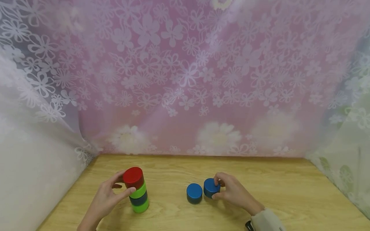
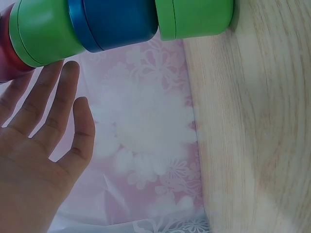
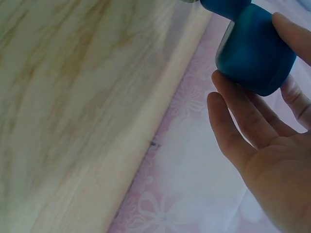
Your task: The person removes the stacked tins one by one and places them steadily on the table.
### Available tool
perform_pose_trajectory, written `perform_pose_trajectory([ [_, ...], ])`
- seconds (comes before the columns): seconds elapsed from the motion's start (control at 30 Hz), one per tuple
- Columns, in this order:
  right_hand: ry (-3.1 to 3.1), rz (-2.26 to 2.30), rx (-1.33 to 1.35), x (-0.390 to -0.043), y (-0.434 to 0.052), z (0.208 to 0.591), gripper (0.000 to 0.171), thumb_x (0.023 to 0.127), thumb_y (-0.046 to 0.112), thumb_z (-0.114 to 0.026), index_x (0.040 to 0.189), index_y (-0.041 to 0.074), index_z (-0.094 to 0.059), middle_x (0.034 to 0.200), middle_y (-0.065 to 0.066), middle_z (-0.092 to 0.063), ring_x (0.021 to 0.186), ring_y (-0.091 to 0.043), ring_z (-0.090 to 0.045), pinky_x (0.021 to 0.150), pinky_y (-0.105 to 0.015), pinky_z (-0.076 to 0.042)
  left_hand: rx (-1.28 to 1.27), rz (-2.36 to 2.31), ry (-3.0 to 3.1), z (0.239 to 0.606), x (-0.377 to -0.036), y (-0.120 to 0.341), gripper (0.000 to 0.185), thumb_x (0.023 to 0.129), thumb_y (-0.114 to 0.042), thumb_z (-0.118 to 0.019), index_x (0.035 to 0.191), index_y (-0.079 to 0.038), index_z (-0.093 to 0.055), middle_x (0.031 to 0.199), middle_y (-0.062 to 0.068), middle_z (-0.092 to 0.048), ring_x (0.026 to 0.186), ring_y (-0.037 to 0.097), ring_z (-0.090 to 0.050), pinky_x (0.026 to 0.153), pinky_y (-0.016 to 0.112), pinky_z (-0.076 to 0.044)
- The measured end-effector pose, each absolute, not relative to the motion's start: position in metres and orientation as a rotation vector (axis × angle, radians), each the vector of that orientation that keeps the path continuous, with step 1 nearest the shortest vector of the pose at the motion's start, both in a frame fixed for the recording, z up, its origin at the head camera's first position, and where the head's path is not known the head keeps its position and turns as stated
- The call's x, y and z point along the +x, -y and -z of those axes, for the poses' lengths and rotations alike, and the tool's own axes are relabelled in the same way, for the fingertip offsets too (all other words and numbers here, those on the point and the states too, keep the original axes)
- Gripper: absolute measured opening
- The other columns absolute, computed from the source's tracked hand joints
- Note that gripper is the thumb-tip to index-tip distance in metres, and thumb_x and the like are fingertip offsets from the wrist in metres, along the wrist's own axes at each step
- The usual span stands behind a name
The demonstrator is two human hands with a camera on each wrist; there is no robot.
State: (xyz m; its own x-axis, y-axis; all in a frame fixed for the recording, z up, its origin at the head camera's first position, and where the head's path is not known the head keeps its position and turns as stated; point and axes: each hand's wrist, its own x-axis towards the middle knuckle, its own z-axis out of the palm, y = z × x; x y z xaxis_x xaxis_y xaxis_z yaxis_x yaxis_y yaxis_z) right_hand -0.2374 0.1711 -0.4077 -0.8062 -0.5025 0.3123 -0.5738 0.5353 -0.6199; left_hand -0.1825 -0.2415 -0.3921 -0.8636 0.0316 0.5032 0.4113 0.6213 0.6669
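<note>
Blue puck [image 1: 211, 187] pinched, right hand [image 1: 231, 192]

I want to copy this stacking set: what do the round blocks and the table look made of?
The red block, green block and the blue block in the right hand look like painted wood or plastic: even colour, smooth satin sheen, no visible grain. I cannot tell which. The table looks like light wood or wood-look laminate, with clear grain lines.

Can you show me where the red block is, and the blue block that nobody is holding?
red block [image 1: 133, 175], head view, on its flat top.
loose blue block [image 1: 194, 190], head view, on its flat top.
</note>
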Motion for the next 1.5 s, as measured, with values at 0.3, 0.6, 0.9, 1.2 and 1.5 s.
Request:
perform_pose_trajectory([
  [0.3, 2.779, -1.195, 0.922, -0.24, -0.17, 0.41, 0.046, 0.07, 0.003, -0.092, 0.084, 0.01, -0.049, 0.091, 0.0, -0.056, 0.103, -0.037, -0.066, 0.081, -0.048, -0.055, -0.322, 1.151, 2.419, 0.39, -0.183, 0.242, 0.05, 0.083, -0.015, -0.086, 0.126, 0.0, -0.066, 0.102, 0.0, -0.074, 0.093, 0.005, -0.063, 0.077, 0.032, -0.054],
  [0.6, 2.795, -1.188, 0.982, -0.242, -0.17, 0.415, 0.046, 0.069, 0.004, -0.092, 0.084, 0.01, -0.049, 0.087, 0.002, -0.053, 0.095, -0.027, -0.066, 0.076, -0.037, -0.053, -0.349, 1.129, 2.392, 0.391, -0.183, 0.241, 0.049, 0.081, -0.014, -0.086, 0.124, -0.001, -0.067, 0.101, -0.001, -0.074, 0.092, 0.004, -0.064, 0.076, 0.032, -0.054],
  [0.9, 2.818, -1.225, 1.01, -0.241, -0.166, 0.416, 0.042, 0.072, 0.001, -0.09, 0.085, 0.009, -0.051, 0.091, 0.0, -0.055, 0.105, -0.042, -0.064, 0.084, -0.05, -0.056, -0.344, 1.128, 2.385, 0.39, -0.181, 0.243, 0.05, 0.08, -0.012, -0.087, 0.124, 0.0, -0.067, 0.101, -0.001, -0.074, 0.091, 0.004, -0.063, 0.076, 0.032, -0.054],
  [1.2, 2.843, -1.226, 1.034, -0.24, -0.17, 0.406, 0.038, 0.076, 0.008, -0.09, 0.096, 0.009, -0.058, 0.11, -0.005, -0.063, 0.107, -0.041, -0.063, 0.085, -0.052, -0.053, -0.349, 1.152, 2.401, 0.389, -0.181, 0.241, 0.048, 0.081, -0.013, -0.086, 0.124, -0.002, -0.067, 0.102, -0.001, -0.074, 0.093, 0.005, -0.064, 0.076, 0.034, -0.054],
  [1.5, 2.815, -1.316, 0.871, -0.242, -0.166, 0.386, 0.042, 0.088, 0.017, -0.081, 0.12, 0.001, -0.059, 0.123, -0.019, -0.061, 0.114, -0.046, -0.058, 0.092, -0.063, -0.047, -0.344, 1.174, 2.396, 0.392, -0.182, 0.24, 0.05, 0.082, -0.012, -0.086, 0.126, -0.003, -0.066, 0.103, -0.002, -0.073, 0.093, 0.004, -0.063, 0.076, 0.035, -0.054],
])
